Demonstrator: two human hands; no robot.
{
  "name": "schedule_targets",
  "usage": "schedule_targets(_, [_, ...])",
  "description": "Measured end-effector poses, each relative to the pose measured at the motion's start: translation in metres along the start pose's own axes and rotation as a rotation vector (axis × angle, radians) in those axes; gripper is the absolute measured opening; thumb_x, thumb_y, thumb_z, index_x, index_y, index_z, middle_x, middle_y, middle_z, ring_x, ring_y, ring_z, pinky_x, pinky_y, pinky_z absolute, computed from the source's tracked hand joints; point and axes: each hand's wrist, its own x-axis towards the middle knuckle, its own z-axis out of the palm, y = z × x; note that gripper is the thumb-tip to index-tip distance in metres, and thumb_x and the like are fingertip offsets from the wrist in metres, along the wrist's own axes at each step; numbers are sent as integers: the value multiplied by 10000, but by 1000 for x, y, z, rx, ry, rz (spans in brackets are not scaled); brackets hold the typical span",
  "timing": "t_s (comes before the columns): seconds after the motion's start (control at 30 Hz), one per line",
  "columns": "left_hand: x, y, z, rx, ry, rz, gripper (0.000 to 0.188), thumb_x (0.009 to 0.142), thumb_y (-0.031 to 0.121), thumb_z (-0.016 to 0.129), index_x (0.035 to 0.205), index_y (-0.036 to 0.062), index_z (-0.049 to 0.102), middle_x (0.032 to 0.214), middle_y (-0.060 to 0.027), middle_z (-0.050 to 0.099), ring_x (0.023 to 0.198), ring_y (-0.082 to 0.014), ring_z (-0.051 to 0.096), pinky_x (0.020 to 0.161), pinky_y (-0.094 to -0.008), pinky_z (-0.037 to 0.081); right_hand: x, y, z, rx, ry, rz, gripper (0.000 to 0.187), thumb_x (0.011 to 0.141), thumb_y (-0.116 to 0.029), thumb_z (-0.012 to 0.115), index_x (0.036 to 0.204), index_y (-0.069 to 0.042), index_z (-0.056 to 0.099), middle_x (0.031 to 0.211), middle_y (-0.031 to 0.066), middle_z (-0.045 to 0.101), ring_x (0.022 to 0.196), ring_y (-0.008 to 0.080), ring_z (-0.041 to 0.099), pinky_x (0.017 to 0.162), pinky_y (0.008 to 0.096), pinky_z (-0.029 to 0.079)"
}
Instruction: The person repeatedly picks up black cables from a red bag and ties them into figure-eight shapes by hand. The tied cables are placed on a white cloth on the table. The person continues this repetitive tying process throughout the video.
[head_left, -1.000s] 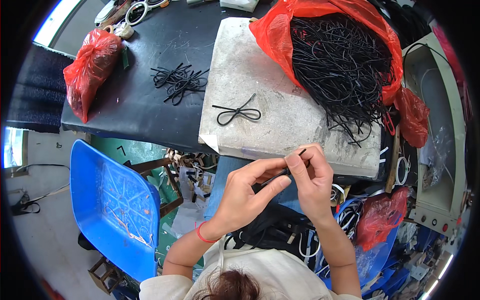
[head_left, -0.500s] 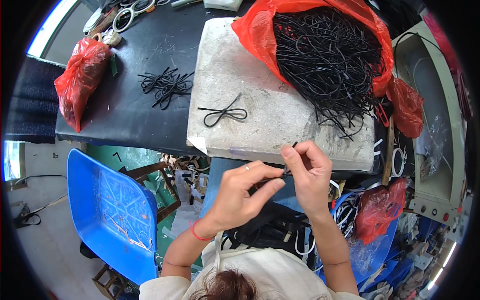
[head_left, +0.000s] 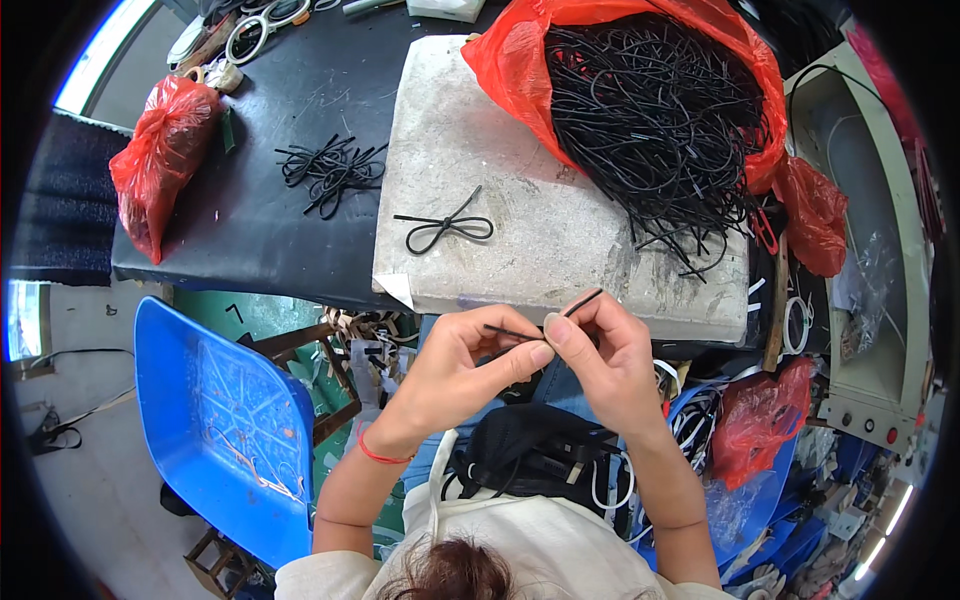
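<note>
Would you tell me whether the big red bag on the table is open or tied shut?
Open: the red bag gapes wide, black cords spilling onto the slab.

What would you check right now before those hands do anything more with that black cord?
1. Cord held by both hands: ok, left hand and right hand pinch it.
2. Cord ends visible: ok, both poke out past the fingers.
3. Knot or loop formed: cannot tell, fingers hide the middle.
4. Finished bow lying apart on the grey slab: ok.
5. Supply in the red bag nearby: ok.
</note>
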Motion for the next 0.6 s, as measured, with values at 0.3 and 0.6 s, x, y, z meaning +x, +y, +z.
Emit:
schedule_targets(0.3, [10,-17,23,566,387,496,65,778,23,621,823,-17,598,689,-96,572,583,-149,547,527,-258,428,9,2,-5,223,123,149,136,856,-142,602,803,-22,566,685,-26,537,594,11,419,519,174,344])
schedule_targets(0.6, [3,-13,5,112,185,170,165,816,108,641,893,-34,611,778,-44,615,697,-70,545,633,-212,444,-2,-6,-9,93,-32,96,155,841,-81,606,947,31,586,832,18,595,738,56,525,648,205,431])
